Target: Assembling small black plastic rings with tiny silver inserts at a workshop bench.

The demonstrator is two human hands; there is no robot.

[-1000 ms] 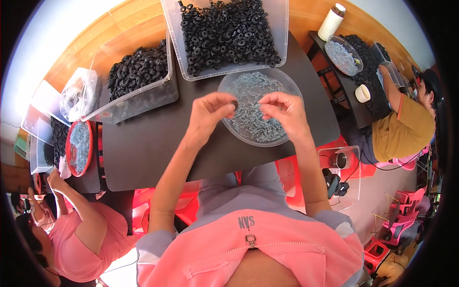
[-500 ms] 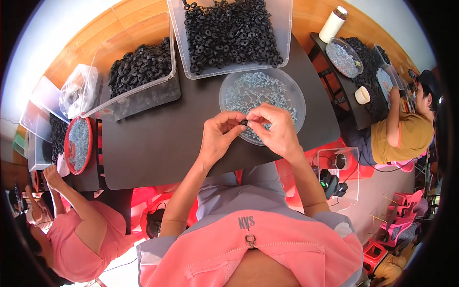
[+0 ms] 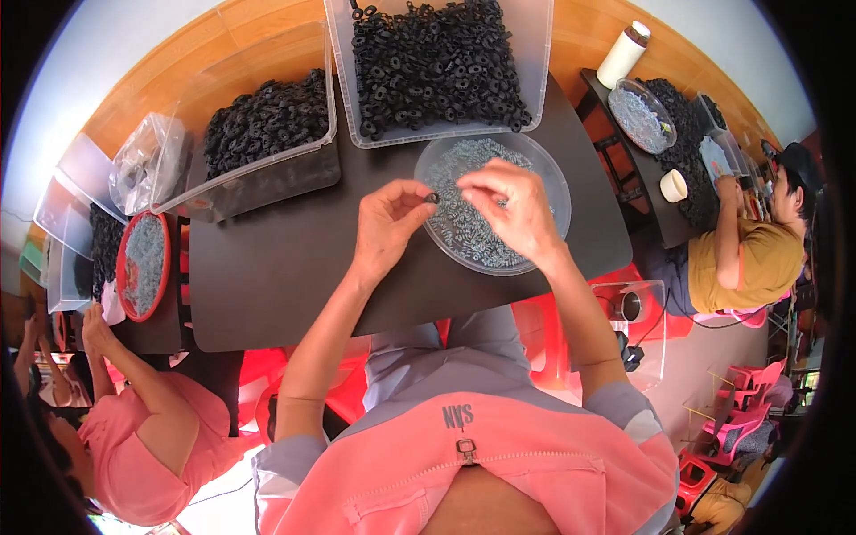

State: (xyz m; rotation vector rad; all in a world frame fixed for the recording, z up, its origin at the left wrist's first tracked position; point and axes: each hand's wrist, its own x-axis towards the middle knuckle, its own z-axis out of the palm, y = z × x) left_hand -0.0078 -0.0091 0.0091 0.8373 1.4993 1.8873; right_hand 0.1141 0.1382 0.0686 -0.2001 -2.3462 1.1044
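Note:
Between its thumb and fingertips, my left hand (image 3: 388, 230) pinches a small black plastic ring-shaped part (image 3: 433, 198) at the left rim of a clear round bowl (image 3: 561, 201). Many small silvery coil springs (image 3: 459, 236) lie spread over the bowl's bottom. My right hand (image 3: 519, 212) hovers above the bowl, a short gap from the left, with thumb and fingers drawn together. Whether those fingertips hold anything is too small to tell.
Behind the bowl stands a clear bin (image 3: 446, 136) heaped with black parts; another clear bin (image 3: 267, 185) of them is at left. Co-workers sit on both sides, beside a red basket (image 3: 166, 285) and a bowl of silvery pieces (image 3: 642, 116). A white bottle (image 3: 621, 58) stands at far right.
My hands were together over the bowl at the black part. They have drawn apart: the left moved left with the part, the right rose slightly over the springs.

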